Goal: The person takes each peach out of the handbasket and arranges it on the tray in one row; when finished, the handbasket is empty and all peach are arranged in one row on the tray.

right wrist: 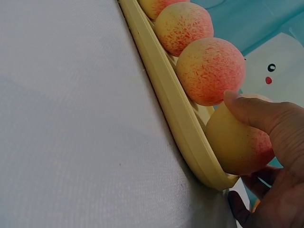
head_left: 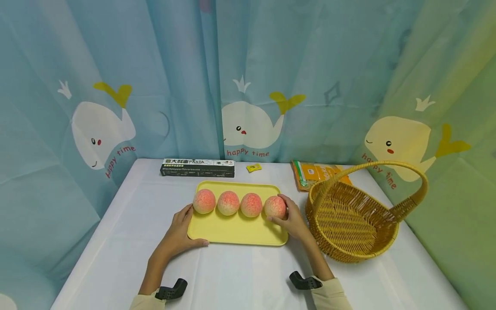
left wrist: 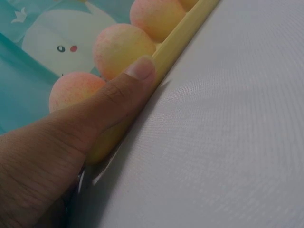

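Observation:
A row of several pink-and-cream peaches [head_left: 228,203] lies on a shallow yellow tray [head_left: 236,232]. My left hand [head_left: 180,232] holds the tray's near left corner, fingers along its left side and thumb at the front rim. In the left wrist view, the left thumb [left wrist: 114,95] lies over the yellow rim. On the other side, my right hand [head_left: 292,218] grips the rightmost peach [head_left: 275,207] between thumb and fingers. The right wrist view shows that peach [right wrist: 237,142] at the tray's end, the thumb across its top and the fingers partly hidden behind it.
Right of the tray stands a wicker basket [head_left: 321,237] with a tall handle. Behind it lies an orange food packet [head_left: 302,176]. A black pasta box [head_left: 197,168] and a small yellow packet [head_left: 253,168] sit at the back of the white table [head_left: 240,275], before a whale-print curtain [head_left: 186,86].

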The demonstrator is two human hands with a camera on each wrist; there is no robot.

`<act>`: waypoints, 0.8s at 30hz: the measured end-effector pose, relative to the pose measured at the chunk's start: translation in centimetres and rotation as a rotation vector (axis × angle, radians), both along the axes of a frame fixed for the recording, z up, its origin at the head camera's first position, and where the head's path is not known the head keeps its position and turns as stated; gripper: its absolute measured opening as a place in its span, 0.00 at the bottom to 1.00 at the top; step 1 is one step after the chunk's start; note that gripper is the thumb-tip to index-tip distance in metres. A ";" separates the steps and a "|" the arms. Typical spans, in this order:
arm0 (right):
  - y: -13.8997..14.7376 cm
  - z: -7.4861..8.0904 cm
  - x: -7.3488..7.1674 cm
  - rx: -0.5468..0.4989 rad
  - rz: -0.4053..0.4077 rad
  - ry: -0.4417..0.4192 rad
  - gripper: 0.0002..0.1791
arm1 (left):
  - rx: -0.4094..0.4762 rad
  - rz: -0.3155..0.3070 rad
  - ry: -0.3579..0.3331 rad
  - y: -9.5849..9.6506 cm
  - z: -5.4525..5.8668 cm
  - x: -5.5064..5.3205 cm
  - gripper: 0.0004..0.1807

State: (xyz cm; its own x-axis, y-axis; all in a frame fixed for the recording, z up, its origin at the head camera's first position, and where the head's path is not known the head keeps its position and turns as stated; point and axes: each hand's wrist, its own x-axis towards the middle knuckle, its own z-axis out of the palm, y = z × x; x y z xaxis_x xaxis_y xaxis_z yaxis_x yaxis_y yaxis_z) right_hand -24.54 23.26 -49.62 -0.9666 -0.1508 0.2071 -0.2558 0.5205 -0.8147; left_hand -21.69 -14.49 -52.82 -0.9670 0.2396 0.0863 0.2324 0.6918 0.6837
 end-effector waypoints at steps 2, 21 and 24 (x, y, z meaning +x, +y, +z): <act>0.0 0.0 0.0 0.012 -0.003 -0.004 0.46 | 0.005 -0.002 0.007 0.0 -0.1 0.0 0.72; 0.1 0.0 0.3 0.030 -0.035 0.022 0.40 | 0.017 -0.008 0.002 0.4 -0.2 -0.6 0.72; 0.1 -0.1 0.3 0.035 -0.053 0.045 0.38 | 0.025 -0.011 -0.005 0.4 -0.2 -0.7 0.72</act>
